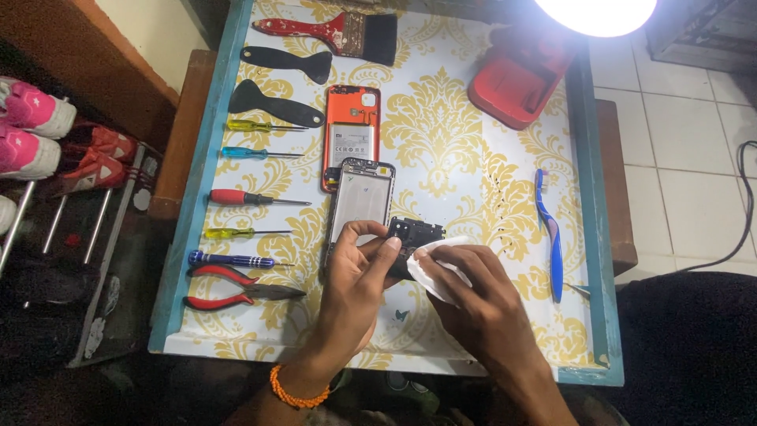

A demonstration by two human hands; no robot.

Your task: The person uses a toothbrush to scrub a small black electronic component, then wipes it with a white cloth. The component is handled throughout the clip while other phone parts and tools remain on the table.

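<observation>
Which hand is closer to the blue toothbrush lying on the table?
The right hand, pressing a white cloth, lies just left of the blue toothbrush. The left hand, holding a black part, is farther left.

Both forearms reach in from below, hands meeting mid-frame. Left hand (359, 264) curled, thumb and fingers pinching. Right hand (465, 288) palm down, fingers bent, pressing beside left.

You've got a small black phone cover (413, 231) pinched in your left hand (356, 272), just above the table, while your right hand (473, 288) presses a folded white cloth (432, 264) against its lower edge.
</observation>
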